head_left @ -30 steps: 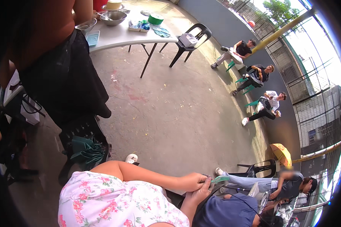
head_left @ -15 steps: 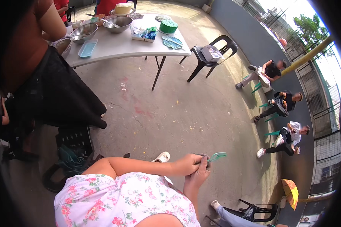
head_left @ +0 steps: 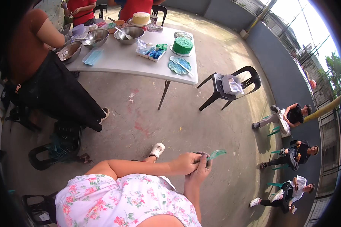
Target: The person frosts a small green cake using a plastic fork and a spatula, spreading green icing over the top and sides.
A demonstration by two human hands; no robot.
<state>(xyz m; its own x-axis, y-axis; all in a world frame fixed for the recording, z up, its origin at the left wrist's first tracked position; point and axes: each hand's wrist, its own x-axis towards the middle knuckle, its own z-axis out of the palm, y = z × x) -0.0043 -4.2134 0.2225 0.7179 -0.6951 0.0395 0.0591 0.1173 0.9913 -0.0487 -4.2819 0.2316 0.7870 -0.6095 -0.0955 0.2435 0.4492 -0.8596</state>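
Observation:
Low in the view, my left hand (head_left: 183,163) and my right hand (head_left: 198,173) meet at my front, fingers closed together on a translucent green plastic utensil (head_left: 217,154) that sticks out to the right. Below them is my pink floral clothing (head_left: 113,198). A white clog (head_left: 156,152) shows just beyond my hands. Farther forward stands a white folding table (head_left: 134,64) bearing steel bowls (head_left: 121,36), a cream-coloured cake (head_left: 141,18), a green cake (head_left: 182,45), a blue tray (head_left: 91,58) and a box of blue and green bags (head_left: 151,53).
A person in a black skirt (head_left: 64,90) stands at left, with others in red (head_left: 132,7) behind the table. A black chair (head_left: 219,92) holds a white box. Seated people (head_left: 291,117) line the grey wall (head_left: 276,60). A fallen-looking black chair (head_left: 41,159) lies lower left.
My view has swung toward the table, so it sits lower and farther right, and the seated people have shifted down. My hands stay together on the green utensil.

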